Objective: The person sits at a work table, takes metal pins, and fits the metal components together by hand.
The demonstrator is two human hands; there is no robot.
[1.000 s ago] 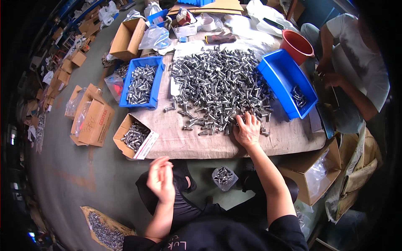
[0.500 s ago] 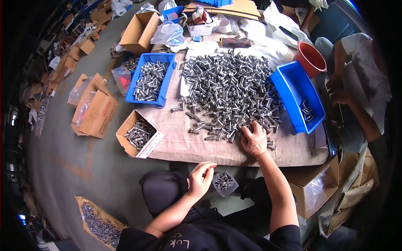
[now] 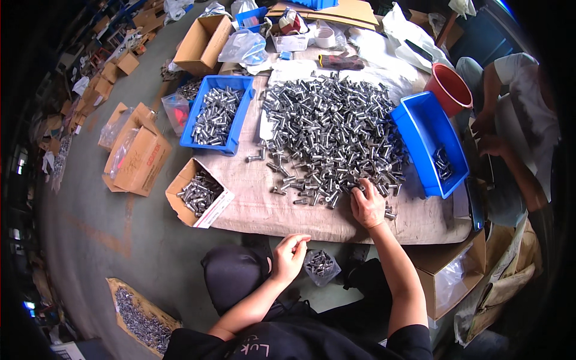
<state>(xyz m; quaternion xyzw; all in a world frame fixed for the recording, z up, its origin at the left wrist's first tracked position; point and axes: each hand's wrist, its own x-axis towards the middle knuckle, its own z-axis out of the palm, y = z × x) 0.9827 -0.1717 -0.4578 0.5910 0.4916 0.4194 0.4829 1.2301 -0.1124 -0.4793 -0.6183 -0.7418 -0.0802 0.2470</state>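
A wide heap of shiny metal bolts (image 3: 330, 126) covers the middle of the cloth-covered table (image 3: 264, 216). At the heap's near edge my right hand (image 3: 368, 207) is closed, thumb and fingertips pinching a bolt among the others. My left hand (image 3: 290, 258) hovers by the table's front edge, its fingers curled and pressed together; whatever they hold is too small to make out. Just below and to its right is a clear plastic bag (image 3: 322, 267) with bolts in it. A few loose bolts lie around the heap, one of them just right of my right hand.
Left of the heap stand a blue bin (image 3: 240, 129) full of bolts and an open carton (image 3: 180, 210) of bolts. On the right are a blue bin (image 3: 420, 144) with few bolts and a red bucket (image 3: 453, 90). Another person's arm (image 3: 519, 174) shows beyond them.
My right hand's fingers have drawn closer together at the edge of the heap. My left hand keeps its pinched pose. The view has shifted slightly.
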